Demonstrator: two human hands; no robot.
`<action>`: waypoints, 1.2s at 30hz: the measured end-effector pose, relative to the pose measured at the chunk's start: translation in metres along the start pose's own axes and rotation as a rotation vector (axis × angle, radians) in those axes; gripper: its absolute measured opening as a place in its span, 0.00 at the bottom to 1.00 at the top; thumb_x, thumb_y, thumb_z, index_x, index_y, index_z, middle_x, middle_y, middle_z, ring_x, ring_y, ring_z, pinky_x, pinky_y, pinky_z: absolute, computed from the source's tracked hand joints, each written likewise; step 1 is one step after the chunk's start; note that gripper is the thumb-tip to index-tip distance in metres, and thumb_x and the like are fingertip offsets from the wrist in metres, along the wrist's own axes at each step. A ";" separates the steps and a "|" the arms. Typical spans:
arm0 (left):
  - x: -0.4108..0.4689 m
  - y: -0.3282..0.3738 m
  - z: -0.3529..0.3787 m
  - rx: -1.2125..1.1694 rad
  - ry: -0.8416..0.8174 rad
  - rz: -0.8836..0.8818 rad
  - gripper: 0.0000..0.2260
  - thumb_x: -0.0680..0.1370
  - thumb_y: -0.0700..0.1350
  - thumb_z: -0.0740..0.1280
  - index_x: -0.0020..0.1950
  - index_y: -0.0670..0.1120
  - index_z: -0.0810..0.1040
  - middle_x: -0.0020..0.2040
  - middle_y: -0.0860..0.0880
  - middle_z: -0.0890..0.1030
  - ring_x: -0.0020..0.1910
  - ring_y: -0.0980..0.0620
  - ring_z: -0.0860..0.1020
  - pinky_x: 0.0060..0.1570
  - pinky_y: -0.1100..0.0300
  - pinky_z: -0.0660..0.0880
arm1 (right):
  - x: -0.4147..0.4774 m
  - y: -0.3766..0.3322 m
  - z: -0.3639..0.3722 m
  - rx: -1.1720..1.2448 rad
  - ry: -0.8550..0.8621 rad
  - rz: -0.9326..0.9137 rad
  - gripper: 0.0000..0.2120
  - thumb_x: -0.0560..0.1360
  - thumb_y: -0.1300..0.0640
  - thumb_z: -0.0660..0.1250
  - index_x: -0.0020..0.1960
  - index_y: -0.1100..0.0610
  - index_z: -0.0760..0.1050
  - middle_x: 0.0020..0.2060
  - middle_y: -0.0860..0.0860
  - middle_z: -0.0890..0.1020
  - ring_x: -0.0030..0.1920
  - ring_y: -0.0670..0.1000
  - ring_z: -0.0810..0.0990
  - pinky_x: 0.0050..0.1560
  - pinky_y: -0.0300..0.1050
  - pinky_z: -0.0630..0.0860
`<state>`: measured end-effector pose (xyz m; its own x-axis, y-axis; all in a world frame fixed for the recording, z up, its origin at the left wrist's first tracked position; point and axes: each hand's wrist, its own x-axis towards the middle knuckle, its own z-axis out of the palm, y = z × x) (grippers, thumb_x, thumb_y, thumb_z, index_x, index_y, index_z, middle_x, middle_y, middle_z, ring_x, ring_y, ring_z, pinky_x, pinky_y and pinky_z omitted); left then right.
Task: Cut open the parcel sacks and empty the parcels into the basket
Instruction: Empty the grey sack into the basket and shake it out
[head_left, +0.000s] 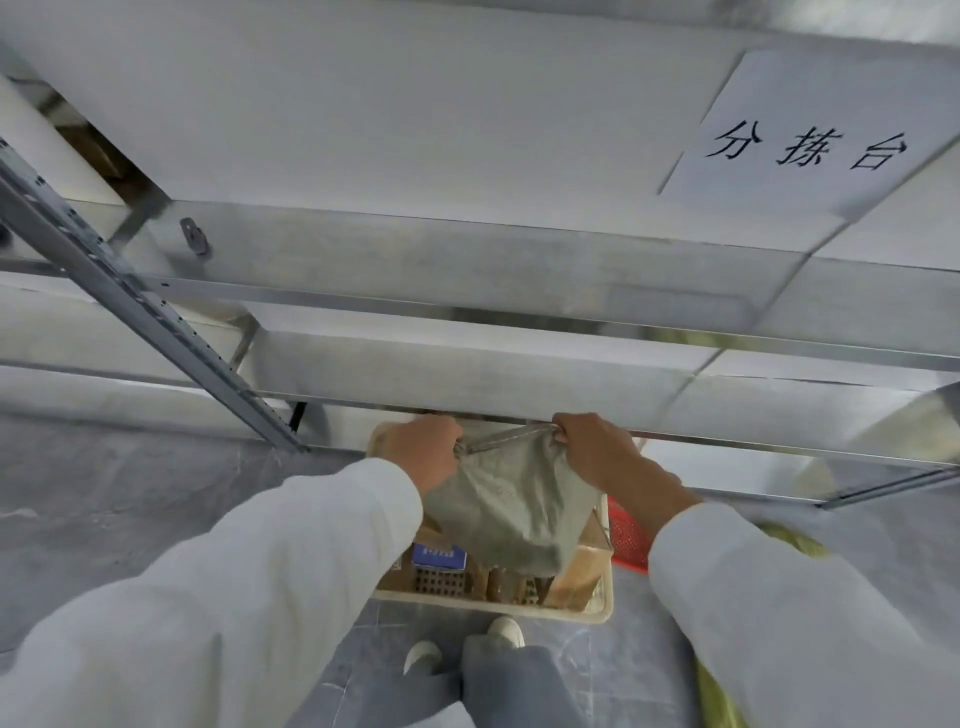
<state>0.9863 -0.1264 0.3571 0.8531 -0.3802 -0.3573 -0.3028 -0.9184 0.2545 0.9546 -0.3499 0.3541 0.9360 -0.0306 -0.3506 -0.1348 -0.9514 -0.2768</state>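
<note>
1. The left hand (423, 449), low in the centre of the frame, is closed in a fist round one corner of a limp grey-green woven sack (509, 509); the right hand (597, 452), just to its right, is curled tight round the other corner, and the sack's edge is stretched taut between them
2. The sack hangs down from both fists, directly above a cream perforated plastic basket (493, 609) that stands on the grey floor; its lower end dips inside the basket's rim
3. Under and beside the sack, inside the basket, lie a brown cardboard box (576, 571) at the right and a blue-and-white labelled parcel (439, 555) at the left, with more brown packets between them
4. The sack looks slack and nearly flat, so I judge it is already cut open and emptied, or almost; what seems left is a last shake and putting it aside
5. No cutting tool is in view
6. A red mesh basket (628, 540) stands just right of the cream one, and yellow-green material (795, 540) shows at lower right, perhaps another sack waiting; I cannot tell
7. A grey metal shelf frame (467, 291) crosses the middle of the frame, with a white paper sign (805, 140) at upper right
</note>
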 end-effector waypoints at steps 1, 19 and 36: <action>0.003 -0.003 -0.007 -0.079 0.036 -0.014 0.05 0.76 0.43 0.64 0.41 0.51 0.73 0.39 0.52 0.75 0.43 0.48 0.77 0.43 0.55 0.72 | 0.005 0.000 -0.006 0.026 0.043 0.013 0.11 0.76 0.65 0.55 0.47 0.52 0.73 0.42 0.52 0.79 0.42 0.57 0.78 0.37 0.44 0.68; -0.001 -0.009 -0.039 -0.212 0.280 0.196 0.11 0.78 0.41 0.64 0.40 0.55 0.72 0.31 0.59 0.71 0.32 0.55 0.74 0.32 0.64 0.64 | -0.009 0.003 -0.035 0.027 0.281 -0.031 0.11 0.75 0.65 0.57 0.47 0.50 0.71 0.41 0.47 0.77 0.40 0.54 0.76 0.38 0.45 0.67; -0.001 -0.021 -0.045 -0.350 0.034 0.118 0.08 0.75 0.43 0.64 0.44 0.56 0.78 0.39 0.55 0.78 0.42 0.49 0.78 0.43 0.54 0.75 | -0.002 -0.034 -0.053 0.069 0.303 0.033 0.11 0.73 0.63 0.58 0.46 0.48 0.71 0.38 0.45 0.76 0.38 0.54 0.75 0.36 0.44 0.66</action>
<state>1.0115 -0.1015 0.3925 0.8361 -0.4725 -0.2787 -0.2414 -0.7731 0.5866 0.9741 -0.3338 0.4115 0.9837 -0.1609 -0.0808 -0.1788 -0.9256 -0.3336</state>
